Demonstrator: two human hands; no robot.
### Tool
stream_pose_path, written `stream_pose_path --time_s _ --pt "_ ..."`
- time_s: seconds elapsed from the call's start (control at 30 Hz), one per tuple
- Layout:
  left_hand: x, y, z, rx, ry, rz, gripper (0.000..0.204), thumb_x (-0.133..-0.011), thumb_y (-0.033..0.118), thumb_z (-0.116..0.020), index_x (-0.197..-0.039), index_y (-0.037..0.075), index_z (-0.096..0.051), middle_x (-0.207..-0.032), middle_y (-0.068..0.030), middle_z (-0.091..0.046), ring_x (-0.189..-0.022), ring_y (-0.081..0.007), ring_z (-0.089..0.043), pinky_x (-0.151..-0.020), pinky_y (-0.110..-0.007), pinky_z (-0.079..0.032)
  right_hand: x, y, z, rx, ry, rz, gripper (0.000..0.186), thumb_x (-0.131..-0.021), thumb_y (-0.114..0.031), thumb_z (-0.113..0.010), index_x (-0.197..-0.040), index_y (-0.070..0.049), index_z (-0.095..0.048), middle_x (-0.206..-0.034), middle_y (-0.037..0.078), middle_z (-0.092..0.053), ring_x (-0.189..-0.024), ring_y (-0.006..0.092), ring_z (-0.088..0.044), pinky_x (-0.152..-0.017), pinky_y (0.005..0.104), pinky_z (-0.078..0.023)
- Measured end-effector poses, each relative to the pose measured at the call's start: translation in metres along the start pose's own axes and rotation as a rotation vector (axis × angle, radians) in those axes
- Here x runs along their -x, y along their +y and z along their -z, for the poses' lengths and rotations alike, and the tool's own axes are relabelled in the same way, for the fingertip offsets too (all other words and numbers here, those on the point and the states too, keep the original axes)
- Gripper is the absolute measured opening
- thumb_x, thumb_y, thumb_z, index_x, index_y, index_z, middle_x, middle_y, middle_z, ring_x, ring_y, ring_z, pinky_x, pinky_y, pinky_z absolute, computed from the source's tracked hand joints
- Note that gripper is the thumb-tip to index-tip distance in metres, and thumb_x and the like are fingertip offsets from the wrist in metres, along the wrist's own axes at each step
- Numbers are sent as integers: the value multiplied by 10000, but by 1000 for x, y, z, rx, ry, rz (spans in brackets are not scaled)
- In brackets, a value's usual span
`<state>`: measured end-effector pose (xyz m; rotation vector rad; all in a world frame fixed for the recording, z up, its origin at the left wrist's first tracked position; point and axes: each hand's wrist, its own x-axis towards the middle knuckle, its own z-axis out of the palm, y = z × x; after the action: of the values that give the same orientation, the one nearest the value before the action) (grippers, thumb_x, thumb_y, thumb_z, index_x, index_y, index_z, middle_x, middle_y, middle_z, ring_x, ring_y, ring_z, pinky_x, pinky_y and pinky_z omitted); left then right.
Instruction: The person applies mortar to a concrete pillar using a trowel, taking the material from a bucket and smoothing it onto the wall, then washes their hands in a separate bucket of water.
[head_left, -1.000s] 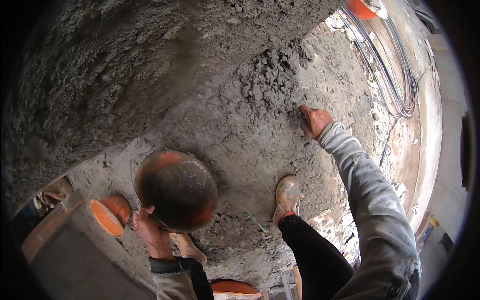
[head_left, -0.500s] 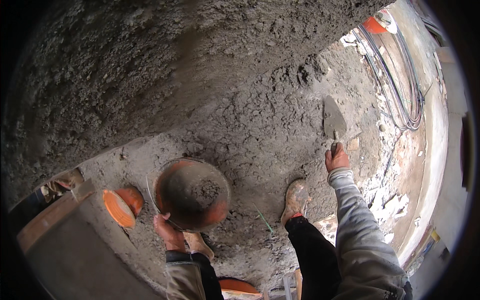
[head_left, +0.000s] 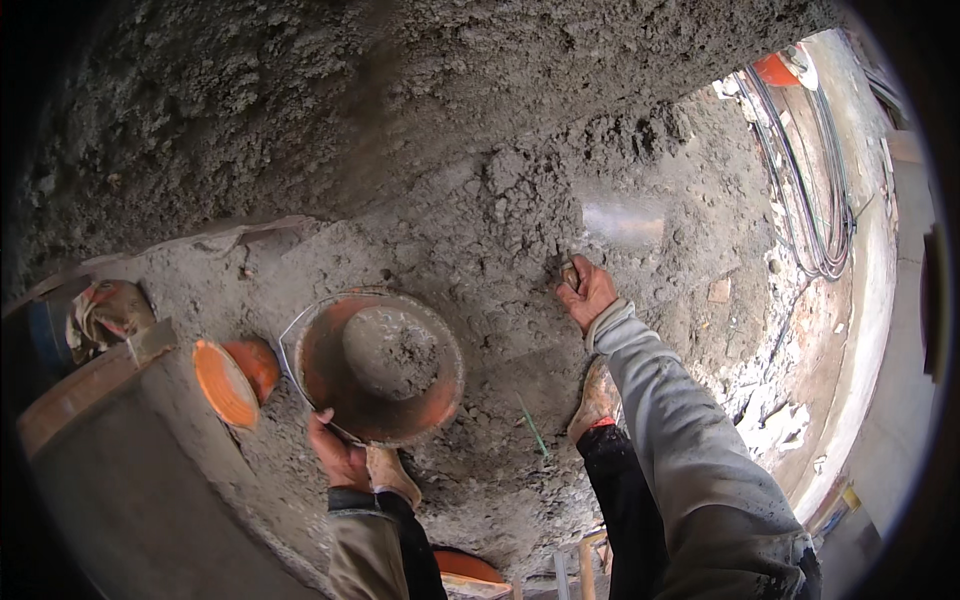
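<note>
My left hand grips the near-left rim of an orange-red bucket smeared with grey. Inside it lies wet grey mortar, smooth on its left and lumpy on its right. The wire handle of the bucket hangs over its left side. My right hand is closed round the handle of a trowel, right of the bucket and just above the rough mortar-covered ground. A bright blurred patch beyond the hand may be the trowel's blade; its outline cannot be made out.
A rough grey mortar mass fills the upper left. An orange container lies tipped left of the bucket. Coiled black cables run along the right edge, near an orange-and-white object. My boots stand on the ground.
My right hand has swung left with the trowel, toward the bucket. A smooth grey mass now shows in the bucket where less showed before. My left hand stays on the rim.
</note>
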<state>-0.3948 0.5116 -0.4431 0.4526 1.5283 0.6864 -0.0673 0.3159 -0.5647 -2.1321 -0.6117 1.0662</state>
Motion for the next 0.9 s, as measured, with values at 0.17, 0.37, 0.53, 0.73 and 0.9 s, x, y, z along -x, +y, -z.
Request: stream_pose_path --time_s 0.17,0.37,0.53,0.73,0.9 --pt "-1 2 6 19 -74 13 475 -702 185 -535 -1135 -10 -521 -1089 -127 -588 -984 -301 -556 -893 -405 -438 69 -71 -21 358 -142 419 247 -784 -190 -543 -941 -13 -470 -718 193 -572 -581 322 -588 -541 420 -484" --pt "1 4 -1 -12 -154 17 460 -698 182 -513 -1120 0 -531 -1083 -126 -590 -972 -307 -561 -885 -404 -446 94 -6 43 149 163 -221 236 -784 -200 -559 -954 -57 -477 -715 209 -586 -668 381 -610 -616 455 -483" --pt "-12 2 15 1 -182 42 504 -685 194 -522 -1146 -7 -517 -1114 -138 -577 -1016 -327 -547 -914 -436 -425 100 165 137 331 726 -518 233 -755 -204 -584 -851 -16 -485 -708 226 -586 -677 409 -591 -608 458 -464" --pt "-19 -6 33 -21 -130 31 548 -669 200 -527 -1174 -13 -505 -1146 -150 -565 -1042 -336 -534 -923 -438 -418 92 106 76 406 205 -359 272 -776 -226 -559 -927 -26 -452 -734 258 -589 -720 442 -589 -658 483 -476" --pt "-12 0 23 14 -144 59 526 -663 181 -543 -1147 -20 -511 -1110 -143 -577 -997 -330 -552 -895 -429 -446 83 59 90 446 174 -275 293 -790 -236 -558 -976 -47 -434 -741 240 -596 -724 433 -590 -656 479 -481"
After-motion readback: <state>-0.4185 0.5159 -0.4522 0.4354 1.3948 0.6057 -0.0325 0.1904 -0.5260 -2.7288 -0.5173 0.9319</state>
